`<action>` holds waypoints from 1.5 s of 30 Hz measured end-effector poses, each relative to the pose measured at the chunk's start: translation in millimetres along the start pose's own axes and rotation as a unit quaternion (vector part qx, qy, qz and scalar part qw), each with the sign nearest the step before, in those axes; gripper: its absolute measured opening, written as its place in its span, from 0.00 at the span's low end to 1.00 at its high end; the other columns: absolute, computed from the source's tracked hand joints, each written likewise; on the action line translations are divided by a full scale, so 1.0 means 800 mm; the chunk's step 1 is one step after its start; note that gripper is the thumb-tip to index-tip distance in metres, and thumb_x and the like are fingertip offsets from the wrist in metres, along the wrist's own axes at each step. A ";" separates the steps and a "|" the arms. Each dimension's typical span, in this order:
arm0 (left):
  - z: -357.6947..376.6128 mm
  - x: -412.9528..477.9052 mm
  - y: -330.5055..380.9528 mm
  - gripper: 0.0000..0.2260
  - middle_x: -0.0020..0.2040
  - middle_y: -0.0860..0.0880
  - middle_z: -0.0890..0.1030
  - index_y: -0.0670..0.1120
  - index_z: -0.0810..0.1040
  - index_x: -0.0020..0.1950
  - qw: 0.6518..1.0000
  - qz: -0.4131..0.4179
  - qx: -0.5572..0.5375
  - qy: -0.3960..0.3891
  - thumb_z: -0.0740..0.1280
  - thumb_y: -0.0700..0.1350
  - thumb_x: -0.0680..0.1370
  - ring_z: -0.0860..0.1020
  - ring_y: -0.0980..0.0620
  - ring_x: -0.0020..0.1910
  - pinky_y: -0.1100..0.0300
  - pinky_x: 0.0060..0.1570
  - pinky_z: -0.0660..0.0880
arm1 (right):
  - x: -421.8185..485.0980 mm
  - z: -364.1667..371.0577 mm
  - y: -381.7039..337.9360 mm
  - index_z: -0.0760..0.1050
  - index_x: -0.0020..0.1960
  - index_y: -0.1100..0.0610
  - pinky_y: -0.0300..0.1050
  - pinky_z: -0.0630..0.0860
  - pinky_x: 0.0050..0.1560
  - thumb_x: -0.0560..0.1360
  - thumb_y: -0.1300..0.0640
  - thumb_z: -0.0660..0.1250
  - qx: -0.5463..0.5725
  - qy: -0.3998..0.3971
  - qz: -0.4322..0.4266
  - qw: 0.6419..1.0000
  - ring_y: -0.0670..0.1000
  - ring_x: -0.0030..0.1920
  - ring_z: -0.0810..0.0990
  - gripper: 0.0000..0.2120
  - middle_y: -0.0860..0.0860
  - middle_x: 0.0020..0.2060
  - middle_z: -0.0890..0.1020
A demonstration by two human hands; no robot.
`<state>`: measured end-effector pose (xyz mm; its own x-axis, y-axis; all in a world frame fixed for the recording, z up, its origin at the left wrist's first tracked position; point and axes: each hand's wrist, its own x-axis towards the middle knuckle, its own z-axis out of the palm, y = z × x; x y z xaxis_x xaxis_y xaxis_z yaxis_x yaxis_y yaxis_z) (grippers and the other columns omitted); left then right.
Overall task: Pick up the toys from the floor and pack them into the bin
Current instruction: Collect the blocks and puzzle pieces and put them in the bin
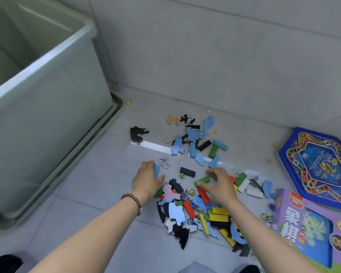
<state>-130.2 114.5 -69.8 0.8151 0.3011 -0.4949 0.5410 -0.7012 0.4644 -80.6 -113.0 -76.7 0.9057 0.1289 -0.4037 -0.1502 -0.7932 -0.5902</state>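
While purple box point(303, 231) reads 象棋 | left grip point(148, 179) curled against blue block point(156, 172), hold unclear | right grip point(220, 187) spread over green block point(202, 180)

Grey tile floor point(83, 194). Bin point(47, 119) stands at left; blocks point(219, 213), puzzle pieces point(177, 146) and marbles point(265, 216) lie scattered mid-floor. Board point(319, 166) and box point(303, 233) lie at right.
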 end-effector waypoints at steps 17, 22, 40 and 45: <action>0.012 0.001 0.041 0.11 0.46 0.51 0.83 0.43 0.72 0.62 0.892 -0.029 -0.446 -0.069 0.62 0.43 0.80 0.79 0.58 0.43 0.72 0.34 0.74 | -0.002 -0.011 -0.022 0.74 0.45 0.55 0.32 0.77 0.35 0.72 0.66 0.70 0.364 0.043 0.080 0.927 0.47 0.39 0.79 0.08 0.50 0.43 0.77; 0.030 -0.017 0.085 0.14 0.49 0.45 0.81 0.40 0.72 0.63 0.817 -0.091 -0.526 -0.217 0.54 0.44 0.83 0.81 0.45 0.46 0.54 0.47 0.80 | -0.022 -0.049 -0.025 0.75 0.45 0.57 0.34 0.78 0.37 0.70 0.68 0.71 0.420 -0.069 0.049 0.904 0.47 0.39 0.80 0.09 0.51 0.41 0.79; 0.071 -0.087 0.055 0.19 0.55 0.44 0.82 0.46 0.74 0.65 0.787 -0.116 -0.544 -0.266 0.61 0.30 0.77 0.83 0.52 0.47 0.65 0.45 0.79 | -0.094 -0.029 0.099 0.77 0.54 0.48 0.39 0.71 0.56 0.66 0.56 0.77 0.039 -0.065 -0.060 0.995 0.45 0.56 0.75 0.19 0.44 0.53 0.78; 0.077 -0.089 0.058 0.21 0.49 0.45 0.78 0.46 0.73 0.66 0.755 -0.147 -0.577 -0.276 0.57 0.29 0.77 0.77 0.50 0.39 0.60 0.39 0.78 | -0.093 -0.027 0.101 0.77 0.57 0.48 0.40 0.74 0.50 0.67 0.53 0.75 0.014 -0.036 -0.043 0.998 0.46 0.48 0.77 0.19 0.43 0.49 0.80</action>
<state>-175.8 20.5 -58.2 0.5860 -0.2031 -0.7845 0.7617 0.4683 0.4477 -151.4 -199.6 -79.5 0.8850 0.2386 -0.3998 -0.0855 -0.7608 -0.6434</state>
